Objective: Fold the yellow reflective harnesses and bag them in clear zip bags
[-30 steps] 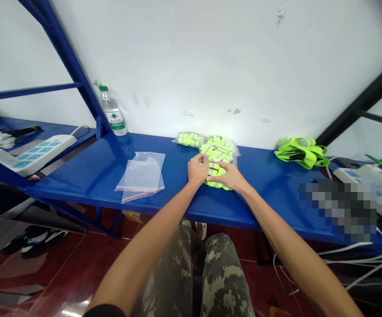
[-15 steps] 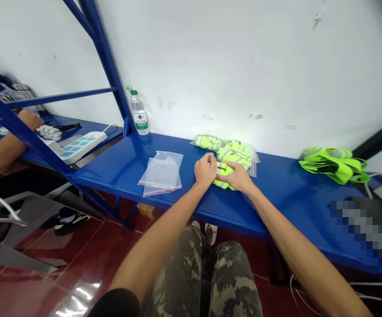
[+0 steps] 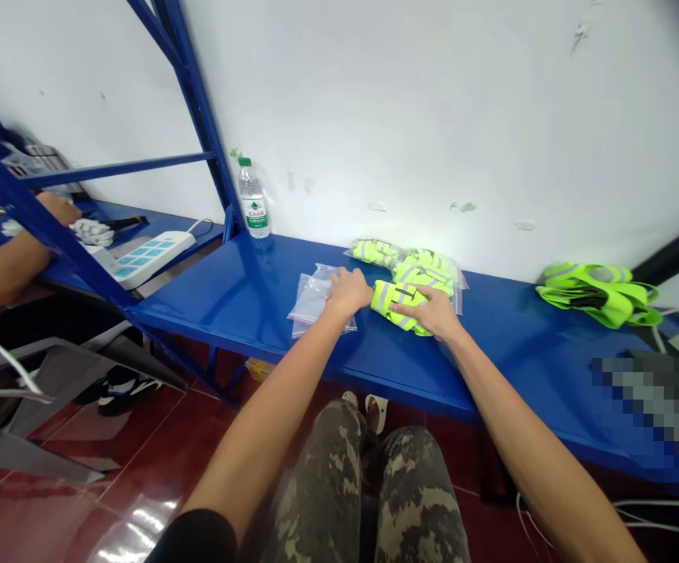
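Left hand (image 3: 350, 291) touches bags (image 3: 309, 297) near front edge (image 3: 216, 339).

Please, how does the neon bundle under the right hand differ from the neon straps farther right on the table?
The neon bundle is folded compactly; the neon straps lie in loose loops. The right hand touches the bundle, but no hand touches the straps. Both are yellow-green with grey bands.

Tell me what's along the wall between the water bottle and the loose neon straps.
The head view shows bagged neon bundles on the blue table.
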`<state>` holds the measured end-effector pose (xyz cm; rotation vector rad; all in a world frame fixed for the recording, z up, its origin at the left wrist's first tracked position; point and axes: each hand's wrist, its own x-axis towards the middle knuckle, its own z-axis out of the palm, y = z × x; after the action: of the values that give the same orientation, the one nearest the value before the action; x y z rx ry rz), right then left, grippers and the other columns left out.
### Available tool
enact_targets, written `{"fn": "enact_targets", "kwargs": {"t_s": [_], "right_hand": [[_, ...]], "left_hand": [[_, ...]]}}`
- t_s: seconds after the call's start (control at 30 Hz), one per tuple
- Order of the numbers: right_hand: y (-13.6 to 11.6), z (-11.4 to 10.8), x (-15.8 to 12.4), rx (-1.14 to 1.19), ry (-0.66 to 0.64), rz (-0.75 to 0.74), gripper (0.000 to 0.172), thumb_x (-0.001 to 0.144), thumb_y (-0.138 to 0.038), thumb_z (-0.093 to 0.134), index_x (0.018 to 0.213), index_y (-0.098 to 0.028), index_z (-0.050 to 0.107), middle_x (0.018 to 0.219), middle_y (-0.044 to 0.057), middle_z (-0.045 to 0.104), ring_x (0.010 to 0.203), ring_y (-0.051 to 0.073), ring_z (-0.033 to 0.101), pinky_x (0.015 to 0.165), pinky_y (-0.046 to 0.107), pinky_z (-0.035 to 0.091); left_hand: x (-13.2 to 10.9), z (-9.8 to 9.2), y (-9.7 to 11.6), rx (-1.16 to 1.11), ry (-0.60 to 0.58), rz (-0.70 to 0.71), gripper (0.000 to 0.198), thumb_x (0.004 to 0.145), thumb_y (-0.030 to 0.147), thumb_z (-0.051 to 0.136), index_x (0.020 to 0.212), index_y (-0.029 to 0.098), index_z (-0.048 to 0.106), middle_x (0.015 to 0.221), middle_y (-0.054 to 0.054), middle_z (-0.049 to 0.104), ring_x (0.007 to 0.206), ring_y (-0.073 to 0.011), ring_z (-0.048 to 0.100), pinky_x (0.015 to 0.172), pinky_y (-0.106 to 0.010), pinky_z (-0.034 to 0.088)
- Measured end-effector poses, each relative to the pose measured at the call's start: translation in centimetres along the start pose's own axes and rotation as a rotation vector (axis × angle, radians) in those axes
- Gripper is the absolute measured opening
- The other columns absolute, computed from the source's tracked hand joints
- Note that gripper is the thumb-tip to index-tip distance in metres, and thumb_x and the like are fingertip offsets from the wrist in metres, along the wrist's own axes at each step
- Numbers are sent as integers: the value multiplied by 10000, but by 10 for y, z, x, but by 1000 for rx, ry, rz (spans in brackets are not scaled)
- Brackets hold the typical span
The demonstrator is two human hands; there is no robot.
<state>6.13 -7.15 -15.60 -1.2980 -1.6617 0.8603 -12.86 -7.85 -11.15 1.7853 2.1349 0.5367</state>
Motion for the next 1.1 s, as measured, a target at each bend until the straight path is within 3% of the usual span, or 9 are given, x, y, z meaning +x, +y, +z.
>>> {"fn": "enact_targets", "kwargs": {"t_s": [0.2,0.27,0.33,0.4,0.47,0.6,0.77,0.97,1.1], "right_hand": [[14,-21,4,141,52,67,676,480,-439,930,1059,-127,769,1029,82,772,944,285,719,779,342,586],[16,-24,6,155,59,66,681,480,-434,929,1064,-123,767,1052,88,769,985,292,717,815,354,590],[16,-25,7,148,80,83,735,472,-426,934,1109,-107,752,1094,104,761,1034,302,708,844,363,592],[16,-25,7,121,120,115,806,450,-416,943,1156,-89,731,1147,123,744,1084,312,692,865,367,591],[15,-24,6,134,131,146,836,433,-410,949,1167,-81,723,1153,129,741,1079,317,692,850,372,596],[16,-26,2,310,78,173,797,417,-387,959,1121,-90,731,1064,114,765,942,286,729,771,368,613],[20,-35,2,538,108,203,715,391,-373,974,1018,-114,746,968,99,781,796,260,748,701,363,626],[18,-43,6,724,213,155,678,392,-342,978,994,-142,737,941,83,787,812,273,758,757,388,637],[20,-43,8,678,228,172,665,400,-338,976,986,-132,739,923,87,786,805,278,759,740,392,641]], "left_hand": [[20,-12,13,-73,-21,229,532,784,134,588,1315,116,595,1352,-150,615,1256,-247,579,1043,-287,445],[16,-24,8,-30,-166,359,522,743,233,682,1256,153,632,1326,-106,635,1217,-248,598,1017,-282,464],[12,-32,2,107,-408,459,670,627,403,806,1247,214,637,1359,-90,604,1205,-286,592,1000,-334,485],[10,-36,-4,260,-526,487,833,487,463,873,1259,267,629,1407,-92,555,1215,-325,569,981,-383,494],[13,-34,-9,305,-510,492,817,460,433,882,1228,282,648,1369,-91,575,1163,-319,590,932,-372,505],[28,-25,-11,76,-400,509,410,619,403,814,989,235,752,987,-58,721,814,-215,663,720,-275,494],[38,-4,14,-276,-143,368,152,713,303,795,711,165,733,570,-33,641,478,-141,557,484,-247,415],[38,44,45,-951,-155,187,121,848,234,700,796,127,681,535,12,579,407,-87,509,413,-200,433],[34,64,47,-1147,-291,148,93,914,198,622,891,122,672,592,15,592,471,-70,535,457,-171,455]]}}
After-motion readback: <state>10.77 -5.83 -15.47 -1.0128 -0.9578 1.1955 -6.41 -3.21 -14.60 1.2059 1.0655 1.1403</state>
